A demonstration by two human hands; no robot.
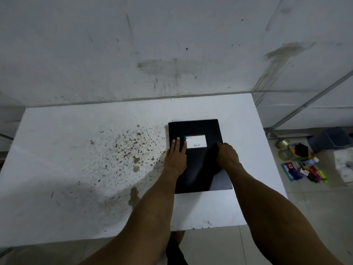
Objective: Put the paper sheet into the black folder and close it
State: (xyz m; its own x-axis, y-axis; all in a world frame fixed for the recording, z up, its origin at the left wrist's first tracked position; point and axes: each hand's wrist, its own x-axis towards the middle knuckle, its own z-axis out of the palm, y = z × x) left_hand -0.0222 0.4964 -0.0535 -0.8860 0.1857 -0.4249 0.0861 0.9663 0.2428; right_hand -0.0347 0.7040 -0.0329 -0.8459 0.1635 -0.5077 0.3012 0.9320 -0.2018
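- Here, left hand (176, 156) lying flat with fingers stretched out on the cover of the closed flat black rectangular folder (198, 169), near its left edge, grasping nothing
- Fingertips of that hand (178, 140) reaching up beside the white rectangular label (196, 141) on the cover, just touching its left side
- Right hand (227, 154) resting knuckles-up on the right half of the same cover, fingers curled under; cannot tell whether gripping the edge or only pressing down
- Both forearms bare, stretching in from the near edge of the table
- Folder shut, lying flat on the right part of the white rectangular table top (76, 169), slightly turned so its near right corner points outward
- Paper sheet not visible anywhere outside the folder
- Scatter of brown stains and specks (131, 148) across the table to the left of the folder, well clear of the cover
- Stained pale wall (172, 44) rising directly behind the far table edge
- On the floor to the right of the table, a heap of coloured markers and small stationery items (305, 169), rolls of tape (284, 154) just beyond it, and a dark grey bin (330, 139) further back
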